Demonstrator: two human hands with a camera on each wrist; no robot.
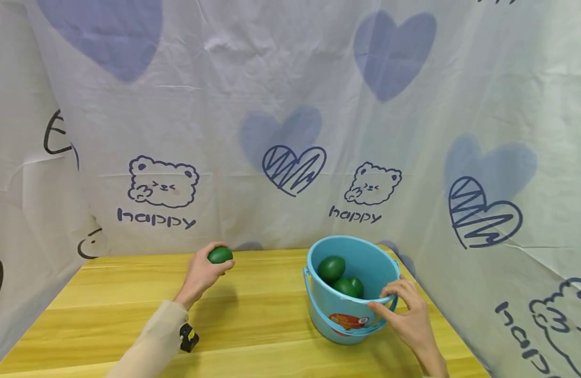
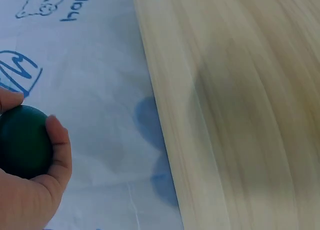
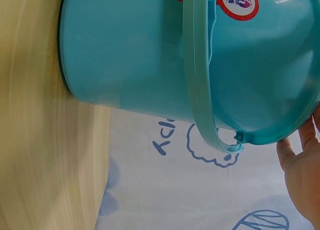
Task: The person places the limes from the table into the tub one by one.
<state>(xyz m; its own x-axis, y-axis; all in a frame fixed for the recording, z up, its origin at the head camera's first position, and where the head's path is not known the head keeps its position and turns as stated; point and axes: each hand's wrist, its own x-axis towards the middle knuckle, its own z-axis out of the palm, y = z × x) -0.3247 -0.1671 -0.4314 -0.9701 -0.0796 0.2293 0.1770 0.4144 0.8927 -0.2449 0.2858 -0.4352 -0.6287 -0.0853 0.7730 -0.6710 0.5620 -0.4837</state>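
Note:
In the head view my left hand holds a smooth, dark green oval fruit between thumb and fingers, raised above the far left part of the table. The left wrist view also shows the fruit, with fingers and thumb curled about its sides. To the right stands a light blue plastic bucket, upright, its handle hanging down at the front. My right hand grips the bucket's rim at the near right side, thumb outside. Inside the bucket lie several similar green fruits.
The wood-grain table ends at a pale cloth printed with hearts and bears, which hangs behind and at both sides. By the left sleeve a small black object with a yellow mark shows at the wrist.

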